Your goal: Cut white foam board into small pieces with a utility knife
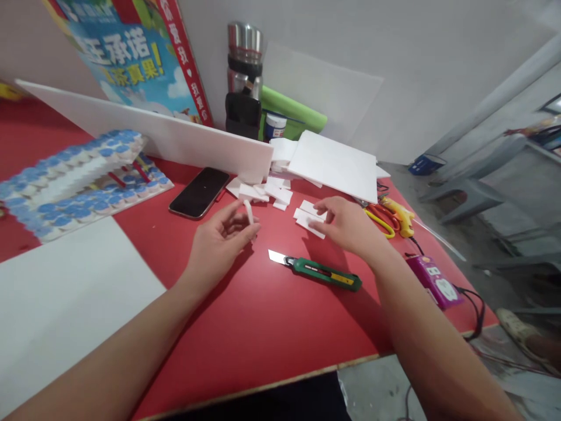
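Note:
My left hand point(225, 231) pinches a small white foam-board piece point(249, 211) between thumb and fingers, just above the red table. Over to the right, my right hand point(344, 225) reaches down to white foam-board strips point(309, 223) lying flat. Its thumb and fingertips are apart above the strips; whether they touch them I cannot tell. In front of both hands lies a green utility knife point(326, 275), its blade out and pointing left. More loose white offcuts point(263, 192) are heaped behind the hands.
A phone point(199, 193) and a blue-and-white decorated model point(87, 181) are at left, near an upright white board point(153, 131). White sheets point(335, 166) are stacked behind. Scissors point(381, 221), a yellow glue gun point(400, 215) and a corded purple box point(436, 280) line the right edge.

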Motion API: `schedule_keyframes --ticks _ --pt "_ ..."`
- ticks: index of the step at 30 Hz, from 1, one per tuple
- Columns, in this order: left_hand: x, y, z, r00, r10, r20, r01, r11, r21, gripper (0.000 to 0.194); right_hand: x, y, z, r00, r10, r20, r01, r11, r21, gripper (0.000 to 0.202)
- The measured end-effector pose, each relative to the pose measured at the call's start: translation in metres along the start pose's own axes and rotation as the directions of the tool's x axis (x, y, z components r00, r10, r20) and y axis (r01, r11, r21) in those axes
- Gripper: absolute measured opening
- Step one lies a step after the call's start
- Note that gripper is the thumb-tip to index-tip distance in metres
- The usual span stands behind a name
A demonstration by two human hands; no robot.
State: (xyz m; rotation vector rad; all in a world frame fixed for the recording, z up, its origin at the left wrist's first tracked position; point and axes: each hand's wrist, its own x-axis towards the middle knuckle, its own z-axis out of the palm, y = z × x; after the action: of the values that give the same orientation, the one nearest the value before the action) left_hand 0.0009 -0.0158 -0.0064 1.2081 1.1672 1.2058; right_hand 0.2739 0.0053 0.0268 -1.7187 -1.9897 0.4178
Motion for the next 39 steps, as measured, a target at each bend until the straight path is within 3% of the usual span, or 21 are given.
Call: schedule_keyframes --ticks 2,4,8,11,13,16,20,24,28,31,35,39 --pt "0.0 -0.001 0.001 1.0 -0.003 0.002 0.003 1.0 -0.018 0.06 -0.013 0.013 0.002 0.999 -0.04 -0.02 0.036 0.984 -0.176 0.025" --pt "0.0 0.0 0.002 1.0 -0.004 0.015 0.004 1.0 0.0 0.053 -0.021 0.024 0.01 0.997 -0.064 -0.039 0.052 0.966 -0.255 0.021" --pt "-0.002 0.002 0.0 0.999 0.014 0.034 -0.016 0.998 0.053 0.046 -0.026 0.031 0.025 0.995 -0.093 -0.048 0.076 0.959 -0.274 0.012" --pt "-0.002 0.0 0.0 0.999 0.031 0.045 -0.035 0.995 0.089 0.049 -0.029 0.017 0.021 0.99 -0.129 -0.057 0.11 0.958 -0.266 0.013" --pt "-0.001 -0.003 0.0 0.998 0.05 0.049 -0.055 0.994 0.099 0.05 -0.029 0.002 0.013 0.993 -0.107 -0.046 0.096 0.976 -0.197 0.015" --pt "0.0 -0.005 0.0 0.989 0.136 0.051 -0.141 0.984 0.11 0.043 -0.021 -0.024 0.001 0.997 -0.048 0.062 0.046 0.999 0.028 0.016" --pt "-0.001 -0.006 0.001 0.977 0.194 0.093 -0.201 0.976 0.081 0.037 -0.004 -0.048 0.001 0.98 -0.096 0.171 0.042 0.955 0.295 0.022" --pt "-0.004 -0.003 0.002 0.986 0.126 0.106 -0.134 0.988 0.076 0.035 -0.001 -0.059 0.017 0.98 -0.101 0.171 -0.004 0.849 0.529 0.032" --pt "-0.004 0.002 0.004 0.984 0.137 0.112 -0.151 0.981 0.123 0.032 -0.012 -0.064 0.032 0.964 -0.088 0.25 -0.135 0.648 0.75 0.032" --pt "-0.003 0.003 0.005 0.982 0.133 0.134 -0.149 0.982 0.115 0.03 -0.015 -0.062 0.037 0.938 -0.118 0.326 -0.211 0.553 0.806 0.034" --pt "-0.003 0.003 0.005 0.971 0.166 0.169 -0.194 0.967 0.164 0.026 -0.015 -0.058 0.038 0.946 -0.18 0.271 -0.107 0.613 0.783 0.058" --pt "-0.003 0.002 0.004 0.967 0.18 0.178 -0.213 0.959 0.188 0.026 -0.016 -0.057 0.036 0.951 -0.246 0.186 0.014 0.635 0.772 0.048"
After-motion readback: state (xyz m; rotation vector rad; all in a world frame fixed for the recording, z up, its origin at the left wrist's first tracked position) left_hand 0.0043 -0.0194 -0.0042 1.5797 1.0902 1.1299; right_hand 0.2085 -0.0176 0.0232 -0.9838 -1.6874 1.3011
